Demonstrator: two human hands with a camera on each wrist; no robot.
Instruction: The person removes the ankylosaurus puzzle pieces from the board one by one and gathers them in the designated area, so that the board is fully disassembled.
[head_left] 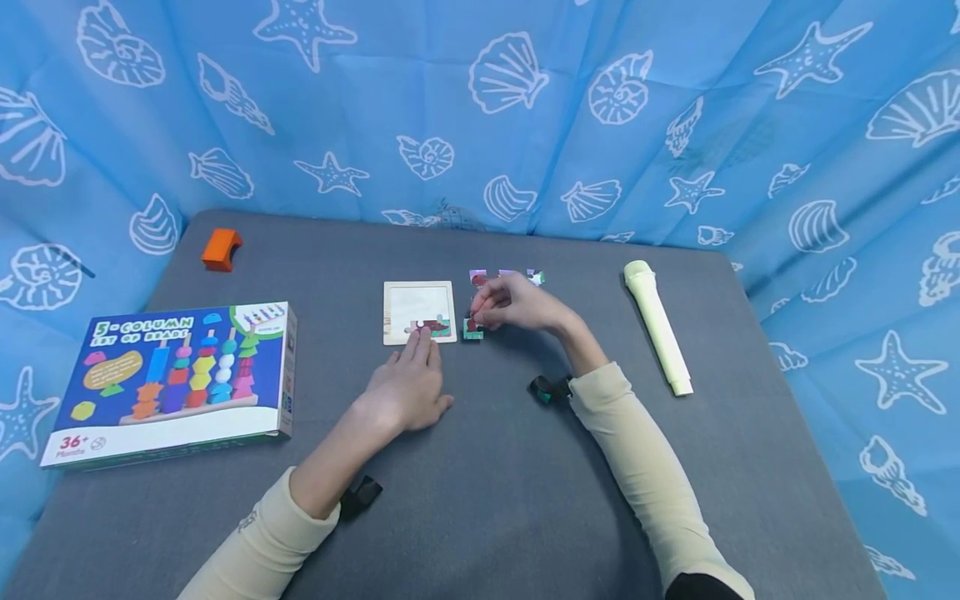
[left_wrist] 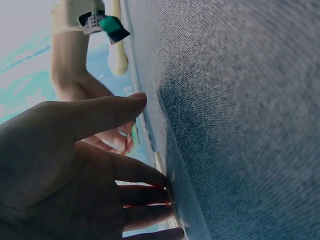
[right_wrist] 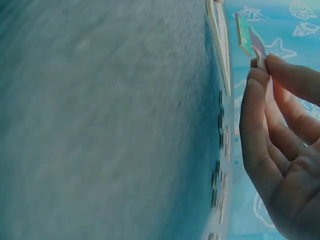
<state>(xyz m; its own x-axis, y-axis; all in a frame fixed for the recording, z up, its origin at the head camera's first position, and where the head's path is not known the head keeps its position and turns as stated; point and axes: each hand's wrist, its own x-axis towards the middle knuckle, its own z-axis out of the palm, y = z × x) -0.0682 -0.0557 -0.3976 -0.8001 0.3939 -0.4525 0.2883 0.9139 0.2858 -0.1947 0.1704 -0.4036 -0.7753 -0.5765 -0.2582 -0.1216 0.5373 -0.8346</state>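
Note:
A square wooden puzzle tray [head_left: 387, 312] lies mid-table, with joined jigsaw pieces [head_left: 439, 326] along its lower right edge. My left hand [head_left: 405, 392] has its fingers extended, the fingertips on those pieces and the tray's near edge. Just right of the tray, my right hand [head_left: 525, 302] pinches a jigsaw piece [right_wrist: 245, 36] between thumb and fingers. In the right wrist view this green and pinkish piece is held up off the table, tilted. More loose jigsaw pieces [head_left: 477, 275] lie beyond the right hand, which partly hides them.
On the left lies a bead-set box [head_left: 168, 379], with an orange arched block [head_left: 221, 250] behind it. A pale yellow microphone-shaped stick [head_left: 658, 329] lies at right. A blue shell-patterned curtain [head_left: 465, 108] hangs behind the grey table [head_left: 480, 500].

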